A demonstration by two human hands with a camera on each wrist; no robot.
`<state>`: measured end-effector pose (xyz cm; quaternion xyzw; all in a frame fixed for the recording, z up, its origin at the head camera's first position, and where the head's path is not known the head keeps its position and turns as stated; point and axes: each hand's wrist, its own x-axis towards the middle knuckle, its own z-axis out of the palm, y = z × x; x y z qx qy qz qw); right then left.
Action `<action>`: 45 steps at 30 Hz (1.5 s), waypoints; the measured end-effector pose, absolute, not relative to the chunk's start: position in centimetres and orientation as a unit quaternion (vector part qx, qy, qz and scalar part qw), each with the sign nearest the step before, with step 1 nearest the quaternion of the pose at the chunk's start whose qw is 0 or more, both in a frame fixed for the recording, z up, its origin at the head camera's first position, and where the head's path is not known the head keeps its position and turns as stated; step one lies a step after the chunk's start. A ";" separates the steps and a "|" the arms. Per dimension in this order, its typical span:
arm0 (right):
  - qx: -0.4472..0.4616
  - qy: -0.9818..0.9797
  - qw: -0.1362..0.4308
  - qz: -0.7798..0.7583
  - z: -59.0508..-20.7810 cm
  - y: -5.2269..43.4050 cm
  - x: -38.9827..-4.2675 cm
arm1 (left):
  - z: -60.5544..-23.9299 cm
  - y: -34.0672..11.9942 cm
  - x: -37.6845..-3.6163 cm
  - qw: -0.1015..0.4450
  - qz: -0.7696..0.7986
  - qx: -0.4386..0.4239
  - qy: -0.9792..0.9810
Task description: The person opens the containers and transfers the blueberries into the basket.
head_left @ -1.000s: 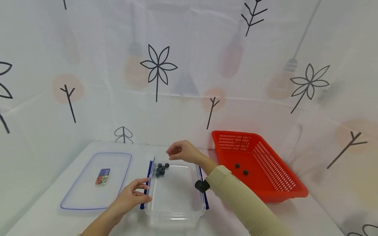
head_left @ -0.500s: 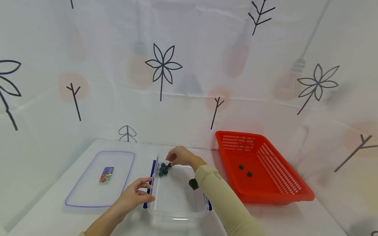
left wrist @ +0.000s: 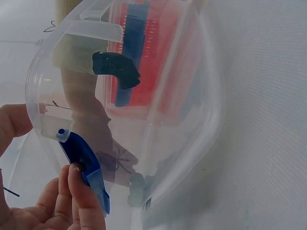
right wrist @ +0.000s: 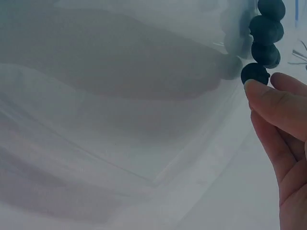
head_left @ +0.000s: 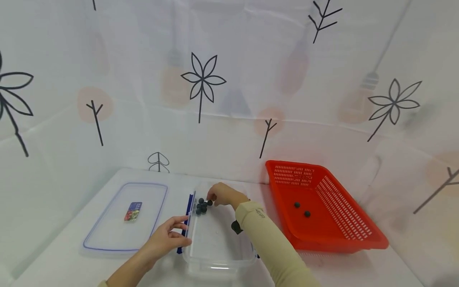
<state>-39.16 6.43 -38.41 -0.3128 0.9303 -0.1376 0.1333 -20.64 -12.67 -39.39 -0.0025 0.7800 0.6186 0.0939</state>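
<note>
A clear plastic container [head_left: 220, 263] with blue side latches stands at the table's middle. My left hand [head_left: 165, 239] holds its left wall, with fingertips against a blue latch [left wrist: 84, 163] in the left wrist view. Inside the container's far left corner several blueberries [head_left: 202, 207] lie clustered. Over that end reaches my right hand [head_left: 226, 195]. Its thumb and finger pinch one blueberry [right wrist: 254, 73], which touches the row of other blueberries [right wrist: 266, 29] in the right wrist view. The palm of the right hand is hidden in the head view.
To the right stands a red perforated basket [head_left: 330, 239] with two blueberries [head_left: 307, 214] on its bottom. A clear lid [head_left: 107, 237] with a blue edge and a coloured label [head_left: 133, 211] lies at left. A patterned curtain [head_left: 229, 99] hangs behind the table.
My right hand has come down from above the container's far edge to the blueberry cluster and now pinches one blueberry. The left hand keeps its place at the wall. The head view has turned slightly left.
</note>
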 end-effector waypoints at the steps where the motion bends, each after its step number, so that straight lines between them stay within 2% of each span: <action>1: -0.309 0.931 0.135 -0.139 -38.3 6.4 -39.0 | -39.4 -12.7 -20.6 0.094 0.620 -0.003 0.779; 4: -0.288 0.935 0.152 -0.138 -37.3 6.1 -37.7 | -39.3 -12.7 -20.6 0.092 0.621 -0.007 0.779; 10: -0.293 0.930 0.179 -0.131 -37.5 6.2 -37.5 | -39.3 -12.6 -20.6 0.089 0.620 -0.006 0.780; 16: -0.304 0.915 0.174 -0.199 -36.4 6.9 -37.5 | -39.3 -12.5 -20.6 0.090 0.619 -0.013 0.780; 23: -0.342 0.889 0.128 -0.277 -31.9 8.1 -36.4 | -39.3 -12.3 -20.6 0.087 0.608 -0.024 0.789; 31: -0.345 0.875 0.063 -0.335 -27.7 10.9 -33.4 | -39.2 -12.3 -20.5 0.089 0.605 -0.018 0.791; 39: -0.308 0.878 -0.014 -0.365 -26.0 15.2 -30.1 | -39.3 -12.0 -20.4 0.083 0.601 -0.021 0.795; 45: -0.269 0.896 -0.059 -0.349 -26.0 19.3 -29.3 | -39.3 -12.0 -20.3 0.082 0.601 -0.017 0.795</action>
